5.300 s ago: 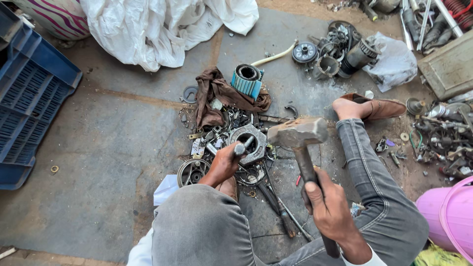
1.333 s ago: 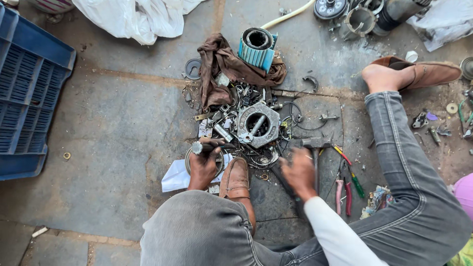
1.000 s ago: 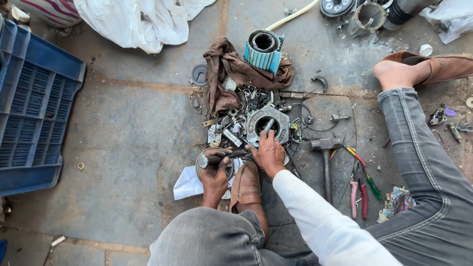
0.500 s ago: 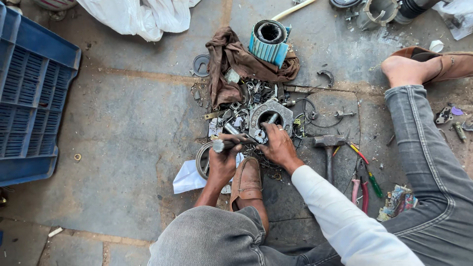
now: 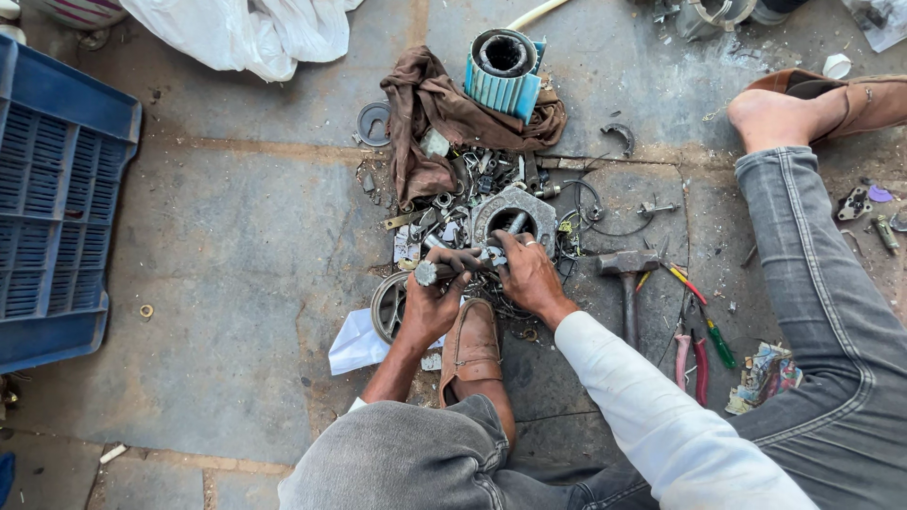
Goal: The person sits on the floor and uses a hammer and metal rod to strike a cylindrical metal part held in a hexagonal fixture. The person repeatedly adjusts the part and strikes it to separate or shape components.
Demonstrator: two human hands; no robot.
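My left hand [image 5: 427, 307] is closed around a short metal shaft [image 5: 427, 273] with a round end. My right hand [image 5: 529, 276] grips the same shaft's other end, just in front of a round grey metal housing [image 5: 515, 215] with a central hole. Both hands are over a pile of small metal parts [image 5: 453, 203] on the stone floor. A hammer [image 5: 627, 283] lies on the floor to the right of my right hand, untouched. My left foot in a brown shoe [image 5: 470, 345] rests just below the hands.
A brown rag [image 5: 430, 118] and a ribbed blue cylinder [image 5: 504, 68] lie beyond the pile. Red-handled pliers [image 5: 695, 357] and a screwdriver [image 5: 710, 326] lie right of the hammer. A blue crate [image 5: 52, 198] stands at the left, a white sheet [image 5: 250, 33] at the top.
My right hand has put the hammer down on the floor and moved left to the shaft. My left hand stays closed on the shaft.
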